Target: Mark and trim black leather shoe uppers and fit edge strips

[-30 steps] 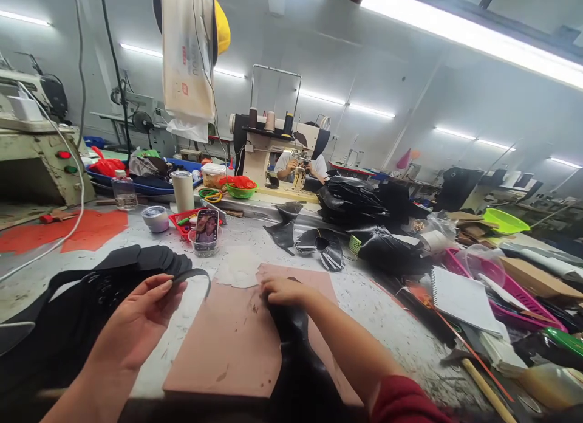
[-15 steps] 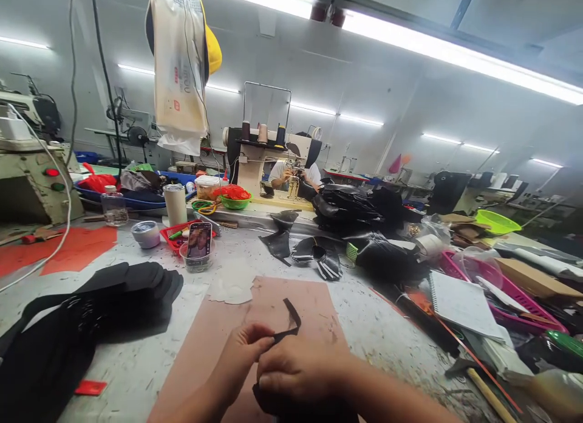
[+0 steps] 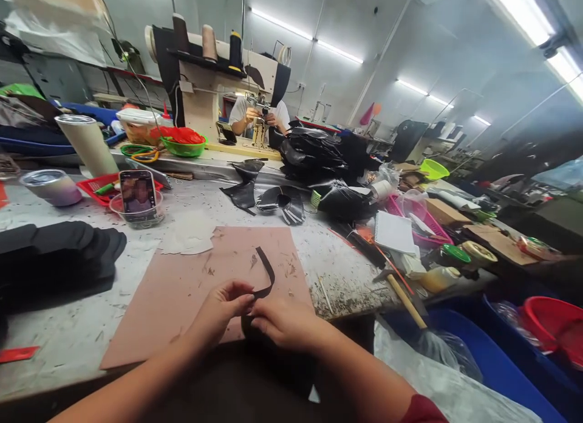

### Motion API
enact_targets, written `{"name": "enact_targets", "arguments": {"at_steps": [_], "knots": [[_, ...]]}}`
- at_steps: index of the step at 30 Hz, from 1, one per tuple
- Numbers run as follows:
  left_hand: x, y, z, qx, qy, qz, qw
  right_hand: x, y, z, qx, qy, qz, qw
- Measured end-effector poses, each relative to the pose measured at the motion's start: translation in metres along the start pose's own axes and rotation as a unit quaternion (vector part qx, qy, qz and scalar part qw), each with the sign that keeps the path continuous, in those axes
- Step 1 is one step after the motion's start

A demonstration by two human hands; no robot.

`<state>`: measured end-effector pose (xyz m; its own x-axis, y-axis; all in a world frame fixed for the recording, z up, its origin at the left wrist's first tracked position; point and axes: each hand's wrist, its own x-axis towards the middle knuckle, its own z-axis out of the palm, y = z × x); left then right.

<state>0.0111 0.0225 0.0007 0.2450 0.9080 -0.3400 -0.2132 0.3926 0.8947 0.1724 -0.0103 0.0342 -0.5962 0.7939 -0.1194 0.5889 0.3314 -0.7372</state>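
Observation:
My left hand (image 3: 223,309) and my right hand (image 3: 283,321) meet at the near edge of a pink cutting mat (image 3: 182,283). Both are closed in a pinch on a narrow black strip (image 3: 265,271) that curls up and away over the mat. Under my right hand a larger black leather piece (image 3: 273,362) hangs over the table edge toward my lap. How the strip joins that piece is hidden by my fingers.
A stack of black cut pieces (image 3: 59,253) lies left of the mat. A phone (image 3: 137,192) stands in a clear bowl behind it. Black parts (image 3: 277,204), a notebook (image 3: 395,231), a hammer (image 3: 401,289) and pink trays crowd the right. A person sews at a machine (image 3: 259,116) beyond.
The view has swung right and down. My left hand left the black stack and joined my right hand on the strip; both hands have since stayed together at the mat's near edge.

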Motion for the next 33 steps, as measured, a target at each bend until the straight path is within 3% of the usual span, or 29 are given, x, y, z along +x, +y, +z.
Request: {"name": "enact_targets", "arguments": {"at_steps": [3,11,19,26,33], "knots": [[-0.001,-0.001,0.008,0.017,-0.036,-0.001,0.999,-0.005,0.008,0.001,-0.049,0.075,0.017,0.996],[0.001,-0.007,0.018,0.043,-0.069,-0.02,0.996,-0.019,0.025,-0.002,0.103,0.146,0.054,0.982],[0.002,-0.008,0.017,0.047,-0.119,-0.037,0.991,-0.02,0.032,-0.001,0.202,0.133,0.077,0.967],[0.006,-0.007,0.021,0.095,-0.065,0.035,0.993,-0.023,0.027,-0.002,0.15,0.137,0.05,0.978],[0.004,-0.01,0.021,0.048,-0.104,-0.009,0.993,-0.018,0.034,0.003,0.185,0.157,0.04,0.969]]}}
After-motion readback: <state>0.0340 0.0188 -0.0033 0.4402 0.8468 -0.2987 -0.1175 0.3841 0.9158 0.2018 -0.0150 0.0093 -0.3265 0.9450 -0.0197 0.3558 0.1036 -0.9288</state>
